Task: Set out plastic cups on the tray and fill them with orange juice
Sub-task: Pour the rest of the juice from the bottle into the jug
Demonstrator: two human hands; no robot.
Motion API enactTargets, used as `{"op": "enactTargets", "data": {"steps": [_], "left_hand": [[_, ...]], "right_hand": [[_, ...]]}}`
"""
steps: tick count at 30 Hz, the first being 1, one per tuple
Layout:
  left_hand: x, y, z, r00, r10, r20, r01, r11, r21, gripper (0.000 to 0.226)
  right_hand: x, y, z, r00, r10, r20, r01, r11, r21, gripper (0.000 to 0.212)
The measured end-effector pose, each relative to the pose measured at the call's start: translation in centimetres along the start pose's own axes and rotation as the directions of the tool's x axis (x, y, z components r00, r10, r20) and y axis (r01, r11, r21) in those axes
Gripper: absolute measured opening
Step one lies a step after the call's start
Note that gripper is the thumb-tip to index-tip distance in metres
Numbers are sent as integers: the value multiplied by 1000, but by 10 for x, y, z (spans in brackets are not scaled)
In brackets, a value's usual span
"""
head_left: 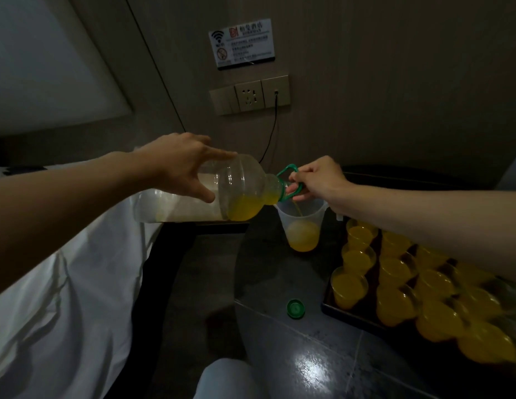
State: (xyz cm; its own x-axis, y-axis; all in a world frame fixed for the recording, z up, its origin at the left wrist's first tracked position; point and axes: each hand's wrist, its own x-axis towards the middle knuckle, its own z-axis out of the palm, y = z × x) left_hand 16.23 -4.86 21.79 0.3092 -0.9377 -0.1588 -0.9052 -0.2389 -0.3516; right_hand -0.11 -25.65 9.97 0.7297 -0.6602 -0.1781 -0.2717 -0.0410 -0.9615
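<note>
While the bottle (242,191) lies tipped almost flat above the bench (274,286), a thin stream of orange juice runs from its mouth into a clear jug (303,226) standing just beyond the tray (352,316). The left hand (182,165) spans the bottle's body, fingers spread over the top and thumb underneath. The right hand (320,180) has its fingers hooked through the green handle (288,169) at the neck. Only a little juice sits in the bottle's shoulder, and the jug holds a shallow pool.

On the tray, rows of plastic cups (349,286) stand close together, those in view filled with juice. The right forearm hides some, and the far corner is too dim to judge. The green cap (295,308) lies on the bench near the tray's corner; a white bed sheet (64,283) is at the left.

This looks like a refill of the jug, late in the filling step. Next, the bottle would need raising further at its base to drain it, then setting down, so the jug can top up any cups left short.
</note>
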Motion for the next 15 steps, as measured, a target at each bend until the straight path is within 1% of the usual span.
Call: {"op": "enactTargets", "data": {"steps": [5,11,15], "left_hand": [[3,1,-5,999,-11,33,10,1000,17,95],[9,5,-13,999,2,42,-4,998,68,96],[13,9,-13,998,4,65,-11,995,101,97]], "right_hand": [[1,3,5,1000,-1,-26,1,1000,10,11],[1,8,6,999,-14,-47,15,999,41,16],[3,15,5,998,14,-60,-10,998,68,14]]}}
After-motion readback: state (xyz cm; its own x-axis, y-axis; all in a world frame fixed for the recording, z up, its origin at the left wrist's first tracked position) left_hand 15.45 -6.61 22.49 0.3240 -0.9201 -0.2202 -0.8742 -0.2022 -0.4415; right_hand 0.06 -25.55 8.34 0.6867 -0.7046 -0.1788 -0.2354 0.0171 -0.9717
